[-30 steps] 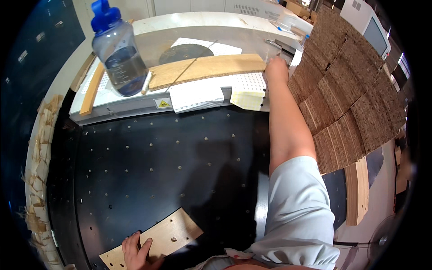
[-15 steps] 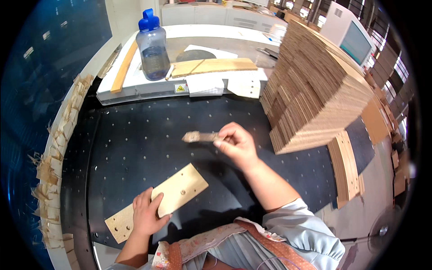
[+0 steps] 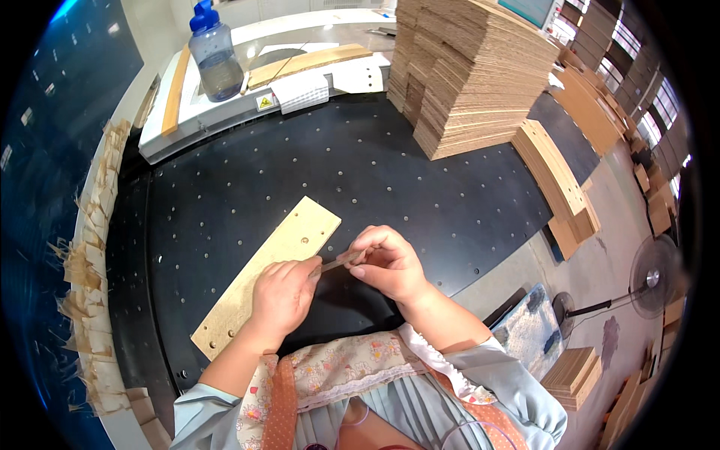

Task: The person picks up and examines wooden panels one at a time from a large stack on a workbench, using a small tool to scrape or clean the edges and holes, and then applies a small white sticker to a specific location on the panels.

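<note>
A short, thin brownish strip (image 3: 332,265) stretches between my two hands, above the dark table. My left hand (image 3: 283,296) pinches its left end with the fingers bent over it. At the other end, the thumb and fingers of my right hand (image 3: 391,264) are closed on it. What the strip is I cannot make out. Beneath and beside my left hand, a pale flat wooden board (image 3: 281,247) with several drilled holes lies slanted on the table. Part of the board is covered by my left hand and forearm.
A tall stack of brown boards (image 3: 480,82) stands at the far right of the dark studded table (image 3: 360,172), with drilled boards (image 3: 551,161) beside it. A blue-capped bottle (image 3: 217,64) sits on a white machine ledge. A fan (image 3: 651,279) stands on the floor right.
My left hand has let go of the board and come to the strip in my right hand. The right hand has drawn nearer to me. The view has shifted too.
</note>
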`<action>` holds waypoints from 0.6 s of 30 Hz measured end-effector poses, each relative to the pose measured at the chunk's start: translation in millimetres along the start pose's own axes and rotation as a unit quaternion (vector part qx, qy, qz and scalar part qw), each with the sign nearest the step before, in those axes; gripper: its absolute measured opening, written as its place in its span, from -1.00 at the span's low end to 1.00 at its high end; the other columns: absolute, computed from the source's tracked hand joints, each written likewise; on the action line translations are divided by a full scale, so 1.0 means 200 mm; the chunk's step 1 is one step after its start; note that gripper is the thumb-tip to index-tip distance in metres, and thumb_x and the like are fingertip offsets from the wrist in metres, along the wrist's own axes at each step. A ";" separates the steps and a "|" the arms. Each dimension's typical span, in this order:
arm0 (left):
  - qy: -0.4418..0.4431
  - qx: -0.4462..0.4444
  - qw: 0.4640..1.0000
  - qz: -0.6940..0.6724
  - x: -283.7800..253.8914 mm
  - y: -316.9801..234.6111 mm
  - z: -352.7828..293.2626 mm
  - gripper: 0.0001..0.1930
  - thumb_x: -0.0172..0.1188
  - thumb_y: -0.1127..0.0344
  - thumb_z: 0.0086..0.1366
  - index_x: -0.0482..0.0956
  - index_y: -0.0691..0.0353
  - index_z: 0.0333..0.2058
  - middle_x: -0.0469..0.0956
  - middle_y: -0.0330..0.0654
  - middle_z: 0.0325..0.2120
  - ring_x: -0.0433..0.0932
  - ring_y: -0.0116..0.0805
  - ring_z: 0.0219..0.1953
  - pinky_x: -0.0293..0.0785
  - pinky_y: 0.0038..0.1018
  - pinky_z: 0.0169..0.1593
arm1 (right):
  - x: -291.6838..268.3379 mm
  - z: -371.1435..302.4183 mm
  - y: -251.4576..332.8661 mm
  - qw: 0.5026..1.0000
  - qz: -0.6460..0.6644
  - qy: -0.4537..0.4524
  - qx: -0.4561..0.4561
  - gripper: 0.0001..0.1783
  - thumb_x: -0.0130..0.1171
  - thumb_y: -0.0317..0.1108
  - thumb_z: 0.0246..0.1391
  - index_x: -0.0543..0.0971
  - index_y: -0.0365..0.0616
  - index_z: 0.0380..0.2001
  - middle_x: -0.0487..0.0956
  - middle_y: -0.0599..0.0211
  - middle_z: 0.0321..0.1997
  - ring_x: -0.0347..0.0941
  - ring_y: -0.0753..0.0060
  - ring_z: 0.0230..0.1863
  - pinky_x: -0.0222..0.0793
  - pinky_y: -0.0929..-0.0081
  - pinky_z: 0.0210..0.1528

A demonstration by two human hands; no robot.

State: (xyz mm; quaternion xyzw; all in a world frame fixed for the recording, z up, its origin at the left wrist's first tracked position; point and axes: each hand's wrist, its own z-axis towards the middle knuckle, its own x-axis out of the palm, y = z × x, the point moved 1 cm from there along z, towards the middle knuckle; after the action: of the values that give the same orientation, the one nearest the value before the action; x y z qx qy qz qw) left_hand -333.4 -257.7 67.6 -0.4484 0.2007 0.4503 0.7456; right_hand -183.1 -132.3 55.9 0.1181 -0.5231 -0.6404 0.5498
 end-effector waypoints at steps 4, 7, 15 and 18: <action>0.105 -0.244 0.876 -0.403 0.10 -0.01 -0.06 -0.81 0.01 0.36 0.31 0.47 0.32 -0.19 0.53 -0.18 -0.54 0.46 -0.41 -0.55 0.40 -0.55 -0.42 | 0.01 -0.09 -0.04 0.993 0.047 -0.084 0.066 -0.74 0.08 -0.67 0.04 0.45 -0.19 -0.19 0.42 0.46 -0.39 0.39 0.58 -0.29 0.33 0.57 -0.13; 0.144 -0.252 0.797 -0.530 0.17 -0.06 -0.09 -0.74 -0.08 0.23 0.38 0.46 0.32 -0.21 0.49 -0.22 -0.57 0.41 -0.51 -0.54 0.36 -0.61 -0.42 | 0.04 -0.14 -0.02 0.995 -0.061 -0.043 0.073 -0.86 0.05 -0.55 0.13 0.49 -0.33 -0.22 0.38 0.36 -0.23 0.46 0.50 -0.28 0.40 0.56 -0.22; 0.141 -0.247 0.776 -0.563 0.24 -0.18 -0.08 -0.71 -0.12 0.19 0.41 0.45 0.31 -0.25 0.47 -0.22 -0.57 0.40 -0.51 -0.53 0.36 -0.62 -0.40 | 0.08 -0.15 0.10 0.987 -0.027 -0.056 0.150 -0.77 -0.04 -0.42 0.23 0.48 -0.41 -0.21 0.37 0.29 -0.26 0.49 0.40 -0.51 0.48 0.53 -0.53; 0.143 -0.228 0.793 -0.546 0.25 -0.20 -0.07 -0.73 -0.12 0.21 0.41 0.44 0.29 -0.29 0.47 -0.24 -0.56 0.39 -0.52 -0.54 0.36 -0.61 -0.41 | 0.08 -0.14 0.11 0.982 -0.035 -0.053 0.177 -0.78 -0.06 -0.42 0.23 0.47 -0.38 -0.21 0.40 0.30 -0.35 0.48 0.42 -0.56 0.46 0.55 -0.55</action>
State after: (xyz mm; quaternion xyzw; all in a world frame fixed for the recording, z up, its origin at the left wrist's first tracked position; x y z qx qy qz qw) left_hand -272.0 -253.8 44.9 -0.6998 -0.0812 -0.0682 0.7065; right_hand -155.3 -157.1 67.3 0.1972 -0.6524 -0.5617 0.4690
